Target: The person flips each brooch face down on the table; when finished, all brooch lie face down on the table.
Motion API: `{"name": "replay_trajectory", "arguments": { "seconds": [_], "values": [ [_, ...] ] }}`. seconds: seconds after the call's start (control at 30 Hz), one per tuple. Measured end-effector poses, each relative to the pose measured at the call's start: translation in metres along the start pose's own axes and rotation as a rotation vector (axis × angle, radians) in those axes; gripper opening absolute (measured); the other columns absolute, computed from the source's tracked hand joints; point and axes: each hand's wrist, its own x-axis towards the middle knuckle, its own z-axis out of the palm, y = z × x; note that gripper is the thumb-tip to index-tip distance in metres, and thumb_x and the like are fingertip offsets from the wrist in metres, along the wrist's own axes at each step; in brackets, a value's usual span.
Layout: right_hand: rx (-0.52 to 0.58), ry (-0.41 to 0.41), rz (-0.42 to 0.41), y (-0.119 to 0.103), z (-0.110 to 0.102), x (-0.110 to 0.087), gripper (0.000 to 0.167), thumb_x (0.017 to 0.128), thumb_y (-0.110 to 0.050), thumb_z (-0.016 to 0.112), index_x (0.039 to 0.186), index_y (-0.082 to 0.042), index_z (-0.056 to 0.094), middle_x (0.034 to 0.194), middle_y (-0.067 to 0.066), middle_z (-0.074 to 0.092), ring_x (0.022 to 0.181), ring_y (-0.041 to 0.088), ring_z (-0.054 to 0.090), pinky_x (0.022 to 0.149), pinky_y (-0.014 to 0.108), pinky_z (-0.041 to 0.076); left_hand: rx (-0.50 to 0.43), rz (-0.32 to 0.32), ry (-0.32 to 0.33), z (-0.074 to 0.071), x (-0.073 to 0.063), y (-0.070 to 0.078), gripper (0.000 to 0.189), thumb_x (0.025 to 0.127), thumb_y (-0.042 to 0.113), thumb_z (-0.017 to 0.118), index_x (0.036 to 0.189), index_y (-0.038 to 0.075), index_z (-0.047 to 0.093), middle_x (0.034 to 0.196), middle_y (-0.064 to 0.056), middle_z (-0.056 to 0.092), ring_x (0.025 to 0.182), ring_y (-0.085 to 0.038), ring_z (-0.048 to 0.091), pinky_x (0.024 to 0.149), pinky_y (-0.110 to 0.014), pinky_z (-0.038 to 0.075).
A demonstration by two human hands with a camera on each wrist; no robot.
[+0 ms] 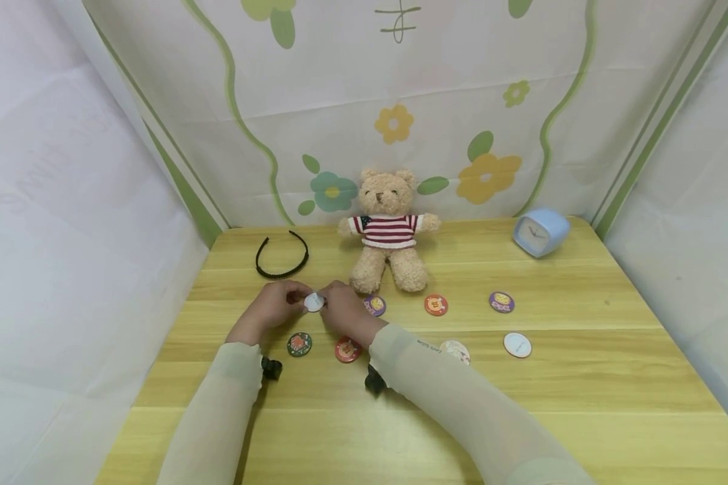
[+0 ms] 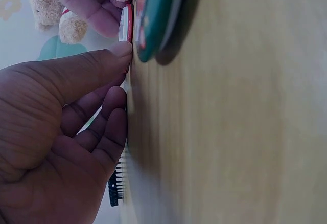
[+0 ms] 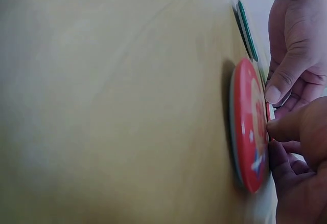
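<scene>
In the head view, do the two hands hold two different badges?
No, the left hand and the right hand hold the same white badge between them.

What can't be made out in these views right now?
Head: print on the white badge between left hand and right hand, too small to read.
Head: part of the purple badge nearest the right hand, which covers it.
Head: part of the cream badge, covered by the right sleeve.
Left wrist: upper part of the green badge, cut off by the top edge.
</scene>
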Motion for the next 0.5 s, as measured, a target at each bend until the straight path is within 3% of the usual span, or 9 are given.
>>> {"name": "replay_trajectory", "arguments": {
  "seconds": [0.2, 0.4, 0.5],
  "values": [
    [0.06, -0.018, -0.002, 0.004, 0.001, -0.005, 0.035, 0.103, -0.006, 0.067, 0.137, -0.004, 0.075, 0.133, 0.014, 0.074, 0.128, 0.029, 0.066, 0.116, 0.043, 0.052, -0.009, -0.019, 0.006, 0.004, -0.004, 0.001, 0.029, 0.102, 0.01, 0.078, 0.13, 0.013, 0.078, 0.13, -0.01, 0.076, 0.119, -0.031, 0.068, 0.107, -0.054, 0.055],
    [0.167, -0.025, -0.004, 0.007, -0.012, -0.022, 0.047, 0.102, -0.015, 0.074, 0.148, -0.007, 0.067, 0.134, 0.013, 0.072, 0.121, 0.027, 0.069, 0.107, 0.043, 0.057, 0.007, -0.009, 0.024, 0.007, -0.009, 0.014, 0.043, 0.104, 0.015, 0.077, 0.145, 0.006, 0.069, 0.139, -0.018, 0.073, 0.13, -0.038, 0.068, 0.111, -0.057, 0.055],
    [0.209, -0.031, -0.005, 0.007, -0.025, -0.034, 0.048, 0.103, -0.016, 0.075, 0.149, -0.007, 0.066, 0.138, 0.014, 0.071, 0.123, 0.028, 0.07, 0.104, 0.044, 0.06, 0.027, -0.005, 0.039, 0.009, -0.011, 0.026, 0.045, 0.105, 0.019, 0.076, 0.148, 0.009, 0.067, 0.145, -0.017, 0.07, 0.132, -0.04, 0.067, 0.111, -0.059, 0.055]
  ]
}}
